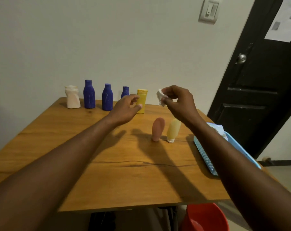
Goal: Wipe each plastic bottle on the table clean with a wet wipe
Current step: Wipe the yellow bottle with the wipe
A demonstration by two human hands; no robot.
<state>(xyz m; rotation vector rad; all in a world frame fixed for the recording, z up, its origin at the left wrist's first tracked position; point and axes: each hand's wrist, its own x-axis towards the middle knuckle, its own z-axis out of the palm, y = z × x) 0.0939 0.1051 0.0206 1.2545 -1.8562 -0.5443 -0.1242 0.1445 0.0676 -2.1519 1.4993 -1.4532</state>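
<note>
Along the table's far edge stand a white bottle (72, 97), three blue bottles (89, 94) (107, 97) (125, 92) and a yellow bottle (141, 100). Nearer me, a pink tube (158, 129) and a pale yellow tube (173, 130) stand upside down on their caps. My left hand (124, 109) hovers with loosely curved fingers just in front of the yellow bottle, holding nothing. My right hand (179, 101) is raised above the tubes and pinches a crumpled white wet wipe (161, 97).
A blue tray (206, 155) with a wipes pack (216, 129) lies at the wooden table's (108, 164) right edge. A red bucket (206, 217) sits on the floor below the front right corner. A black door (258, 80) stands to the right.
</note>
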